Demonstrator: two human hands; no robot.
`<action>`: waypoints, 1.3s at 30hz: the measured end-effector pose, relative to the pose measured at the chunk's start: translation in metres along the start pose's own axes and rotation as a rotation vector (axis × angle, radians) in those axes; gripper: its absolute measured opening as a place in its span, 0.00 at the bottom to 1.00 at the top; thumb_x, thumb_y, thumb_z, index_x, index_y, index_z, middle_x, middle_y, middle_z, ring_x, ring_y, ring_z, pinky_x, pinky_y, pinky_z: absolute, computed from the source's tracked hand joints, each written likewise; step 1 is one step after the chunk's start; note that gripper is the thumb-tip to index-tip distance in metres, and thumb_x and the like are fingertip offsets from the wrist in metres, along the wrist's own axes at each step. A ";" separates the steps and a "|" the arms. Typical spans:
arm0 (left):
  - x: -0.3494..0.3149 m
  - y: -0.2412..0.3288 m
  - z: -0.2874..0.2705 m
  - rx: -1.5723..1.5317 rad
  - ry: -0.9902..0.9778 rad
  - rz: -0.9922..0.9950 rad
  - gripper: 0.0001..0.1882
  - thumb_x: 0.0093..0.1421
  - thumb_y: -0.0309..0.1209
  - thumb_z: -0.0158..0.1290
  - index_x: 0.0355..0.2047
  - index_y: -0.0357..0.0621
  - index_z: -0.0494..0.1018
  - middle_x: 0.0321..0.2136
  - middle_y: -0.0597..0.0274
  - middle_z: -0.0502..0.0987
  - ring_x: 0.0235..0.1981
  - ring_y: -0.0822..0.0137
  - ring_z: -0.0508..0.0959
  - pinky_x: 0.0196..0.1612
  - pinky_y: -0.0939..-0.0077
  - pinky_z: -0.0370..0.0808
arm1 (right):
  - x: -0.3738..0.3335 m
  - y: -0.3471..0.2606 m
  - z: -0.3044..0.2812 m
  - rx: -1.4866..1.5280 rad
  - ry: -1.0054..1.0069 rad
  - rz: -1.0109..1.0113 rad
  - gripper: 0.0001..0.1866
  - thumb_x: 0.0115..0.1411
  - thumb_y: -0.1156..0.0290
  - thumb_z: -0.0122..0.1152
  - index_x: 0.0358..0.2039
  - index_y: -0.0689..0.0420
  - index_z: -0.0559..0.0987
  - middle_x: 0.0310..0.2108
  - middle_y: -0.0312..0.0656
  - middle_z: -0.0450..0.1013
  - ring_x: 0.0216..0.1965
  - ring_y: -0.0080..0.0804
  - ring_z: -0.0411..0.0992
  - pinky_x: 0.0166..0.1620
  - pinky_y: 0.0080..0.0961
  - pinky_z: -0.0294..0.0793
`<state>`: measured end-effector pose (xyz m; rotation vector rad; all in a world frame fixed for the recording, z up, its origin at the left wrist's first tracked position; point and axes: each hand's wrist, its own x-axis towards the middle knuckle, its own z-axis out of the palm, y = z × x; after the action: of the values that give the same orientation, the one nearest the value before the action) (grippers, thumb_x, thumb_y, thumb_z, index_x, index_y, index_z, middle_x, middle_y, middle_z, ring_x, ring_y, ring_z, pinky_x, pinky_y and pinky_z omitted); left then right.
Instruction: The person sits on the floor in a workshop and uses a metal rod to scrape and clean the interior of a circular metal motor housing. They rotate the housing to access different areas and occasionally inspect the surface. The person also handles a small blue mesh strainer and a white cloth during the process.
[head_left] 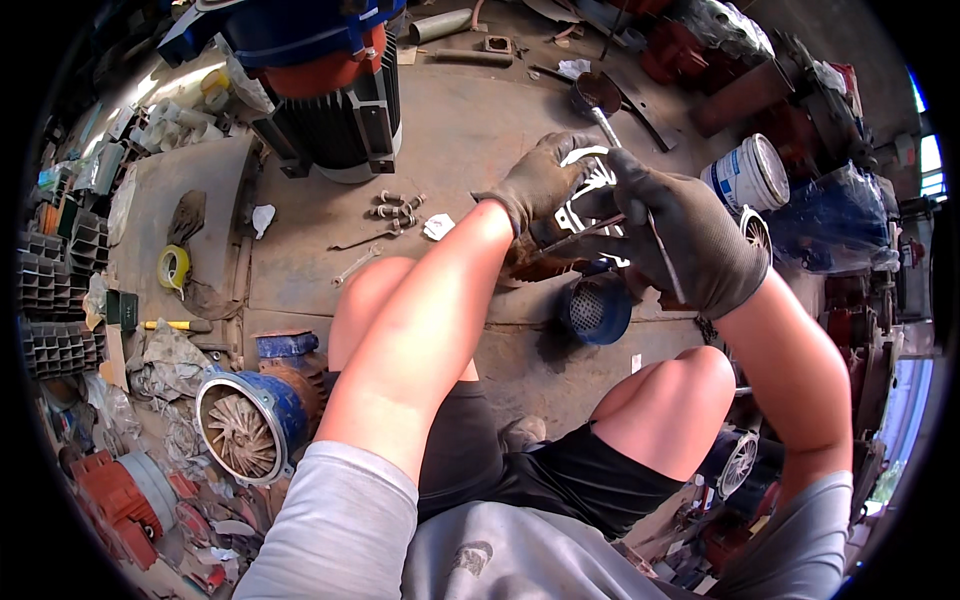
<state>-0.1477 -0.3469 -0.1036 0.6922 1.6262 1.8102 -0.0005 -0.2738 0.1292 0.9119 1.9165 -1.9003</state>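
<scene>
My left hand [545,182], in a dark grey work glove, is closed on the edge of a pale, finned metal motor part [592,180], its fingers curled at the rim. My right hand [690,240], gloved alike, is closed around a slim metal tool; a bright shaft [606,128] sticks out above the thumb. Two thinner dark rods [664,250] show beside the fingers; whether they belong to the same tool I cannot tell. Beneath the hands is a rusty brown motor body [540,266], mostly hidden. A blue perforated cover [596,309] lies just below the right hand.
A large dark motor [335,120] stands far left. Several bolts [394,208] and a wrench [357,262] lie left of my arm. A white bucket [748,174] and a round bowl [597,94] are at the right. A blue motor [283,405] sits by my left knee.
</scene>
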 end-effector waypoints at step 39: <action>0.082 0.094 0.076 1.429 -0.726 0.208 0.40 0.70 0.70 0.60 0.69 0.57 0.80 0.60 0.50 0.88 0.60 0.43 0.87 0.66 0.52 0.82 | -0.064 0.134 -0.194 0.948 -0.365 -0.825 0.32 0.89 0.58 0.45 0.21 0.49 0.74 0.12 0.28 0.65 0.14 0.24 0.64 0.18 0.25 0.69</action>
<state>-0.1571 -0.2418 -0.0025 1.8436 2.0881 0.0651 0.1739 -0.1099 0.0802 -0.1834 1.1752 -3.2610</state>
